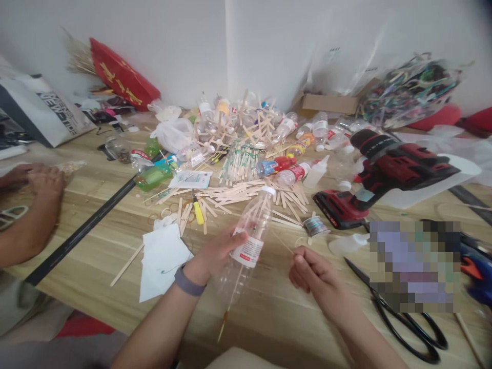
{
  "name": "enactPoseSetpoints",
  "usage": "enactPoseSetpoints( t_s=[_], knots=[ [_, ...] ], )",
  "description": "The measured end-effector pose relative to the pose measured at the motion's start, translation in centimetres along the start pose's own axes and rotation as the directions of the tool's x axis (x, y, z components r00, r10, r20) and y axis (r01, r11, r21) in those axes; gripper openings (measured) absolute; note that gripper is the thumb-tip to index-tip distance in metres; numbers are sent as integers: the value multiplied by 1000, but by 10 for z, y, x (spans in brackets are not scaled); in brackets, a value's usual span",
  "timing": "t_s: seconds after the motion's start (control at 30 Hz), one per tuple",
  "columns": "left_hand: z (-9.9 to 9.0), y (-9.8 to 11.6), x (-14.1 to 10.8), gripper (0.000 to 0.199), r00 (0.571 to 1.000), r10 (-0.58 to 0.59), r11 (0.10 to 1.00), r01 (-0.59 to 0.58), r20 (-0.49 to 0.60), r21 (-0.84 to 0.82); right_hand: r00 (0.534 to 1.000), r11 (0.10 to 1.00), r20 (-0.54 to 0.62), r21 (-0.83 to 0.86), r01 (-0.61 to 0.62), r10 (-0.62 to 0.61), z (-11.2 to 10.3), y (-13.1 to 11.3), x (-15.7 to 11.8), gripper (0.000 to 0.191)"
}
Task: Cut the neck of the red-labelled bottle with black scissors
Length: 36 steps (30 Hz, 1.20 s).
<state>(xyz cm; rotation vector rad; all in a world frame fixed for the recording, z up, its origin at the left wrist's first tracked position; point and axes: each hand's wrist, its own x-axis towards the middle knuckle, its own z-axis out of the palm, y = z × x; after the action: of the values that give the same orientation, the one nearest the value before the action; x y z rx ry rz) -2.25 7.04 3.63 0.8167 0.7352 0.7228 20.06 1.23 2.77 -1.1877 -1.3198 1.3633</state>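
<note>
A clear plastic bottle [249,248] with a white cap and a white-and-red label leans in the middle, a thin stick running through it and out at its lower end. My left hand [221,246], with a dark band at the wrist, is wrapped round the bottle's label. To the right of the bottle, my right hand [309,271] pinches the end of a thin, light strand [283,241] that reaches toward the bottle. Whether the strand touches the bottle is too blurred to tell.
Wooden sticks [234,192] and plastic bottles are heaped behind. A red-black power drill [400,169], a wire spool [315,225] and black scissors [388,307] lie right. White paper [159,266] and a yellow-handled tool [198,211] are left. Another person's hands [42,189] are far left.
</note>
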Motion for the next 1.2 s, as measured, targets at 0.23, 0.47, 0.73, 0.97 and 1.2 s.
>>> enactPoseSetpoints(
  t_s=[0.23,0.47,0.73,0.97,1.2],
  knots=[
    [-4,2,0,74,998,-8,1000,6,-68,-18,984,894,-114,415,171,-136,-21,-4,-12,29],
    [-8,-3,3,53,1000,13,995,-13,0,-102,971,897,-209,399,192,-115,-27,-6,-12,40],
    [-13,5,4,45,997,74,970,-75,-11,-233,976,817,-210,550,170,-61,-29,-17,-5,43],
    [-12,15,-2,58,992,127,875,-123,-22,-468,978,885,-209,455,96,2,-27,-10,-2,42],
    [-10,14,-9,73,974,197,726,-224,-116,-650,998,979,-31,-196,-51,46,-10,1,-7,27]
  ],
)
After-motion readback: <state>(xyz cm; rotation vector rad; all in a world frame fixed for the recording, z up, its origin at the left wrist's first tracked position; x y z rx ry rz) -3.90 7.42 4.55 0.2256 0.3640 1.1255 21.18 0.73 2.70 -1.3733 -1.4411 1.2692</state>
